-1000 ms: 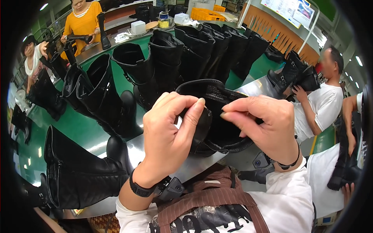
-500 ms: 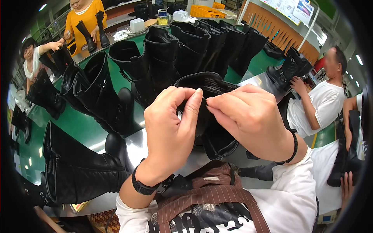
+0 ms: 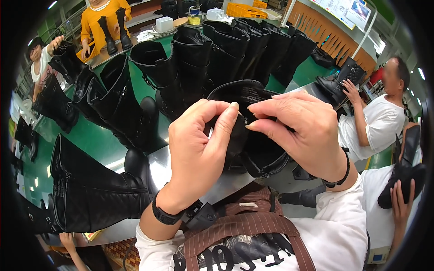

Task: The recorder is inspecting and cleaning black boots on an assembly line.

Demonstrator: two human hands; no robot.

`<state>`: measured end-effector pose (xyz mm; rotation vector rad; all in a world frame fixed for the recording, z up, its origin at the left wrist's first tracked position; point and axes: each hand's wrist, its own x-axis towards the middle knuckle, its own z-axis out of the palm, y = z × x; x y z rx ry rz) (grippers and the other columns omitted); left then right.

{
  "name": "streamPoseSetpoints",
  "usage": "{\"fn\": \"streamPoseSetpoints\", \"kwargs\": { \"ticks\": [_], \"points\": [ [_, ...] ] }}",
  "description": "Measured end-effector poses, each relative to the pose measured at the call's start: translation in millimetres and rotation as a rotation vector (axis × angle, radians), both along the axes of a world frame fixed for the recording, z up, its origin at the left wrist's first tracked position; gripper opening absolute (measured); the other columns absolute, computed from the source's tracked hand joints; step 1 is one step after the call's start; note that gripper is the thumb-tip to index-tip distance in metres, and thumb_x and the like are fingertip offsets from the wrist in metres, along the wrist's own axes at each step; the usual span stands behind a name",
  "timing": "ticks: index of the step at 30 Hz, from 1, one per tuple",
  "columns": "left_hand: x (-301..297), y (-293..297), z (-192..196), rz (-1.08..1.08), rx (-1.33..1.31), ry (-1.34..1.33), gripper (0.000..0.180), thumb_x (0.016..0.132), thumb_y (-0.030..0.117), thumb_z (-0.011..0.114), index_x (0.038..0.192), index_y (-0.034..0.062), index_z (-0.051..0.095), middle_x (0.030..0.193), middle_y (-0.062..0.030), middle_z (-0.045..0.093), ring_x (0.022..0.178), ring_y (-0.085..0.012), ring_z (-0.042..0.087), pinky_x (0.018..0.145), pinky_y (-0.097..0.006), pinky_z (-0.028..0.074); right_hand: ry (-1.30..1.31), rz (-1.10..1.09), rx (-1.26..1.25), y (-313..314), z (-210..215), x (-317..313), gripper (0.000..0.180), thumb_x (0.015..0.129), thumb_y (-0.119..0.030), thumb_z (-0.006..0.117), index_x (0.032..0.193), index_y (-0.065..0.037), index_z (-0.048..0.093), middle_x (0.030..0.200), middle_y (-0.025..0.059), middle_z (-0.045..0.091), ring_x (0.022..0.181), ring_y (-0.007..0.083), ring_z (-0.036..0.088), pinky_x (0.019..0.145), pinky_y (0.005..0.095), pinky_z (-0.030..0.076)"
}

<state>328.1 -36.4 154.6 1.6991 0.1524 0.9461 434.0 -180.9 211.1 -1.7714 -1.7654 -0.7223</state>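
Over the opening of a tall black boot (image 3: 266,158), my left hand (image 3: 196,151) is closed, thumb and forefinger pinched together. Whatever lies between those fingertips is too small to make out. My right hand (image 3: 307,128) hovers just right of it, thumb and forefinger parted with a gap between them. A tiny pale speck shows near the fingertips. Printed lining is visible inside the boot's far rim, while my hands hide part of its shaft. To the left, another black boot (image 3: 95,189) with a quilted shaft lies on its side on the metal edge of the bench.
Several upright black boots (image 3: 190,58) line the green tabletop (image 3: 108,158) ahead, more at left (image 3: 108,104). A co-worker in white (image 3: 379,117) handles a boot at right. Across the table stand a person in yellow (image 3: 97,27) and another person (image 3: 43,63). Yellow crates (image 3: 246,11) sit behind.
My right thumb and forefinger have parted and drawn slightly right from the left fingertips. My left hand stays pinched. The co-worker at far right has tilted a boot.
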Motion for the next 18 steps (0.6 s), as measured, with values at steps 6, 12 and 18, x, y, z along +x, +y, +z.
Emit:
{"fn": "streamPoseSetpoints", "kwargs": {
  "ticks": [6, 12, 18],
  "points": [
    [4.0, -6.8, -0.5, 0.090, 0.138, -0.047, 0.010, 0.087, 0.008, 0.067, 0.084, -0.0006, 0.066, 0.065, -0.0056, 0.054, 0.055, -0.0126, 0.046, 0.051, -0.027, 0.033, -0.122, -0.012, -0.109, 1.7, -1.7, 2.9, 0.015, 0.075, -0.010, 0.073, 0.083, -0.004, 0.062, 0.068, 0.0043, 0.061, 0.064, 0.0217, 0.064, 0.071, 0.0326, 0.054],
    [-2.3, -6.5, -2.9, 0.112, 0.219, -0.023, 0.009, 0.088, 0.007, 0.066, 0.082, 0.0002, 0.065, 0.066, -0.0055, 0.055, 0.059, -0.0140, 0.048, 0.053, -0.027, 0.036, 0.002, -0.114, 0.080, -2.1, -1.8, 0.3, 0.011, 0.083, 0.006, 0.062, 0.089, -0.003, 0.060, 0.077, 0.0074, 0.059, 0.059, 0.0207, 0.057, 0.054, 0.0292, 0.049],
    [-21.7, 7.6, -2.7, -0.238, 0.070, -0.102, 0.006, 0.086, 0.003, 0.062, 0.083, -0.0008, 0.062, 0.087, -0.0066, 0.056, 0.069, -0.0122, 0.052, 0.062, -0.024, 0.040, 0.413, -0.001, 0.576, -33.3, 5.9, 35.3, 0.020, 0.098, -0.013, 0.044, 0.090, 0.001, 0.055, 0.068, 0.0049, 0.058, 0.061, 0.0098, 0.053, 0.069, 0.0241, 0.048]
  ]
}}
